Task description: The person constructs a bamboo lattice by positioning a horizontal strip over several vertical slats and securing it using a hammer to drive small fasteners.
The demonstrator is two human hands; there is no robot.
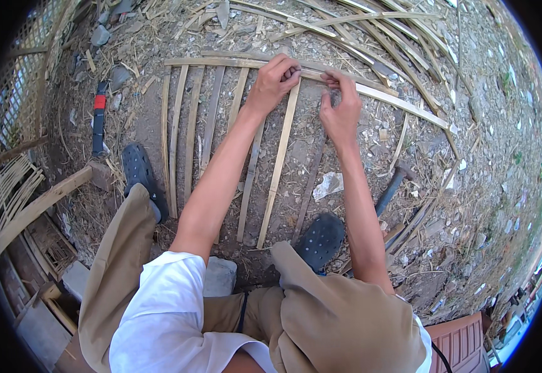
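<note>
Long bamboo strips lie on the ground in front of me like a ladder. Several upright slats (279, 165) meet a long crosspiece (401, 103) at their far ends. My left hand (273, 82) is closed at the crosspiece, its fingers curled round the spot where one pale slat meets it. Just to the right, my right hand (342, 105) has its thumb and forefinger apart, with bent fingertips at the crosspiece. Nothing shows between them. A second thin strip (370, 81) runs behind the crosspiece, partly covered by my hands.
A hammer (390, 191) lies right of my right forearm. To the left is a dark tool with a red band (99, 102). More bamboo strips (401, 43) are heaped at the far right. My dark clogs (320, 241) flank the slats; a wooden beam (47, 208) stands at left.
</note>
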